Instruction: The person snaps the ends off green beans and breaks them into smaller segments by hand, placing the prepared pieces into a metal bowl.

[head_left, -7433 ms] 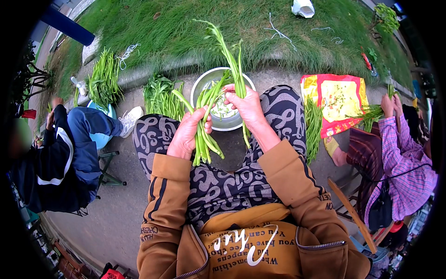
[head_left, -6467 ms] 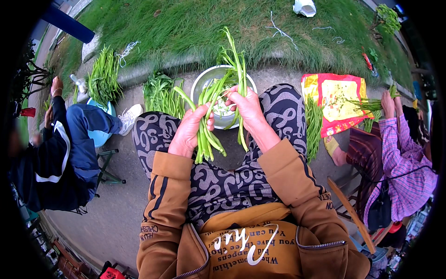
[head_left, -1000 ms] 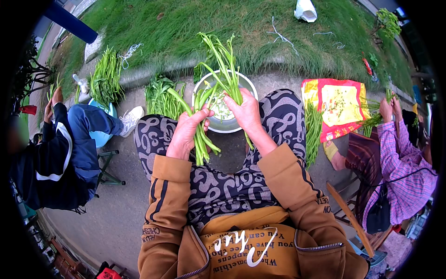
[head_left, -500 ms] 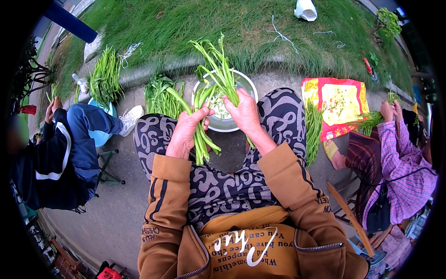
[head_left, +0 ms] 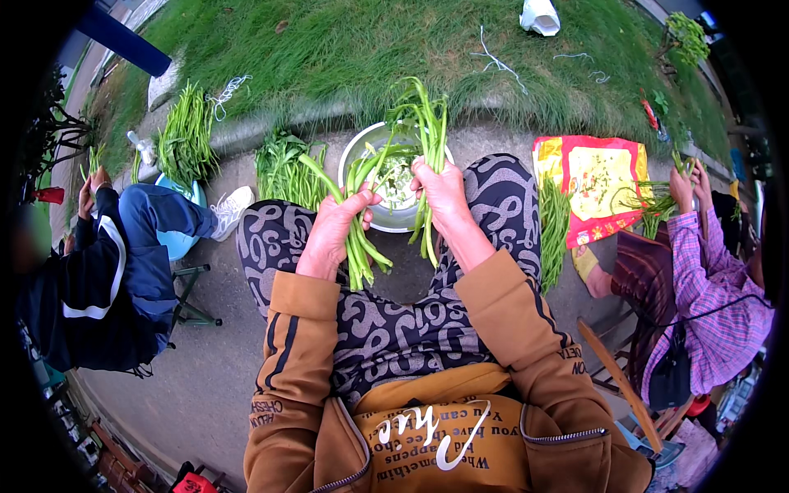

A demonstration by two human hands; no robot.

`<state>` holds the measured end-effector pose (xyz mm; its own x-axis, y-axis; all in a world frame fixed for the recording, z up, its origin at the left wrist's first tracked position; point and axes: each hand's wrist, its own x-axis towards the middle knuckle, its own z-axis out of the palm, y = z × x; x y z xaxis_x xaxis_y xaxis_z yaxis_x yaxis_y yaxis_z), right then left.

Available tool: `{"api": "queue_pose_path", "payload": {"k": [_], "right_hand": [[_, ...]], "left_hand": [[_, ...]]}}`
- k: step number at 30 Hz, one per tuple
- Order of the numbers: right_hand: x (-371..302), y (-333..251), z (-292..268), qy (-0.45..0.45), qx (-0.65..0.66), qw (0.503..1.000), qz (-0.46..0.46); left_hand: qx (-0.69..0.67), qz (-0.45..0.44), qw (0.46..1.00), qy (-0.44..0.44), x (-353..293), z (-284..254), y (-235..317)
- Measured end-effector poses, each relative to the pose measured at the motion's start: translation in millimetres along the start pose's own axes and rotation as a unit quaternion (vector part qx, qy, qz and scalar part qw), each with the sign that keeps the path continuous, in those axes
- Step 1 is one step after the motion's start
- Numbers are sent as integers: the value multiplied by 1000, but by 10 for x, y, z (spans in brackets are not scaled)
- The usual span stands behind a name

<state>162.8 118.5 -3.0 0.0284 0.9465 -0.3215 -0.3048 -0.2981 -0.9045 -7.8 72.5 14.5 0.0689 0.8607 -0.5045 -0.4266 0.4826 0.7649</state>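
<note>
My left hand is closed around a bundle of thick green vegetable stems, whose cut ends point down toward my lap. Beside it, my right hand grips a second bunch of green stems; their upper parts rise above the fist and the lower ends hang beneath it. The two hands are a little apart. Just beyond them on the ground stands a metal basin with short cut green pieces in it, partly hidden by the stems and hands.
Leafy greens lie left of the basin. Long stems lie to the right beside a red and yellow sheet. A person at left sits by a blue tub piled with greens; another at right handles stems. Grass lies beyond the kerb.
The bunch in my right hand has swung right and upright, away from the left bundle. My left hand stays nearly still. The person at right has raised a hand.
</note>
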Motion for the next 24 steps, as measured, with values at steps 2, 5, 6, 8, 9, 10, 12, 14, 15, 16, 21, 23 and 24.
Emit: {"api": "queue_pose_path", "payload": {"k": [2,5,6,8,9,10,12,14,15,16,21,23,24], "right_hand": [[-9,-30,-2,10,6,1000,-19],[-17,-42,-17,0,-12,999,-47],[-7,-51,-25,-5,-27,998,-51],[-7,-52,-26,-16,-54,996,-64],[3,-32,-33,-22,-66,995,-73],[12,-16,-38,-27,-77,993,-82],[47,55,-49,-27,-138,983,-119],[71,116,-82,-23,-194,970,-145],[52,109,-71,-21,-219,964,-151],[35,99,-62,-18,-245,957,-156],[8,46,-41,-5,-310,931,-192],[25,75,-39,0,-296,940,-172],[45,101,-33,0,-272,950,-152]], "left_hand": [[13,1,1000,0,-2,-17,8],[30,6,1000,-1,-1,-10,17],[35,8,999,-1,-3,-8,15],[36,3,999,3,-6,-18,11],[36,1,999,4,-2,-19,14],[41,4,999,5,-1,-16,14],[49,8,999,6,-1,-7,13],[53,13,998,7,-3,8,8],[55,15,998,10,-10,5,3],[57,16,998,9,-13,1,2],[57,16,998,7,-11,7,14],[56,10,998,7,-13,10,13],[56,7,998,6,-12,15,15]]}}
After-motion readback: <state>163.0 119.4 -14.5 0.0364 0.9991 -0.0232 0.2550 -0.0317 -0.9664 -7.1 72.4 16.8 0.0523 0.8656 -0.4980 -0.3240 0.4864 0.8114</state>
